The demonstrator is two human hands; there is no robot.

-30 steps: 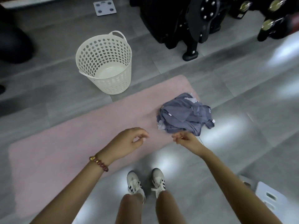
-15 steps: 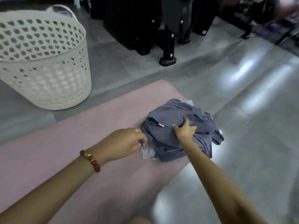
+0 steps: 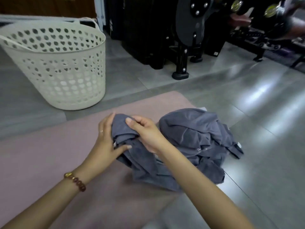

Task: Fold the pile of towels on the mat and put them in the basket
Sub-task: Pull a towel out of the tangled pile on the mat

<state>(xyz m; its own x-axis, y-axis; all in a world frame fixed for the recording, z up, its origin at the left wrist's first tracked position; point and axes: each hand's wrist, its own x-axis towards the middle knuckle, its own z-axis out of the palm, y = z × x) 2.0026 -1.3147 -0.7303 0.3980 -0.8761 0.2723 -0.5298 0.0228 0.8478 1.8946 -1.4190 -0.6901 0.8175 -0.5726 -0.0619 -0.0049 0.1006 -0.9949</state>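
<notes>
A crumpled pile of grey towels (image 3: 198, 134) lies at the right end of a pink mat (image 3: 49, 154) on the floor. One grey towel (image 3: 125, 129) is pulled up and leftwards off the pile. My left hand (image 3: 105, 142) grips its left side, thumb underneath. My right hand (image 3: 145, 131) pinches its top edge from the right. A cream perforated basket (image 3: 66, 71) stands on the floor beyond the mat's far edge, at the left; I see nothing inside it.
Black exercise equipment (image 3: 181, 38) with a foot on the floor stands behind the mat. A rack with dumbbells (image 3: 270, 12) is at the far right. Grey tiled floor (image 3: 264, 113) surrounds the mat.
I have crouched closer to the mat. Both hands went from hanging bare to the pile, took hold of one grey towel and lifted it leftwards off the heap.
</notes>
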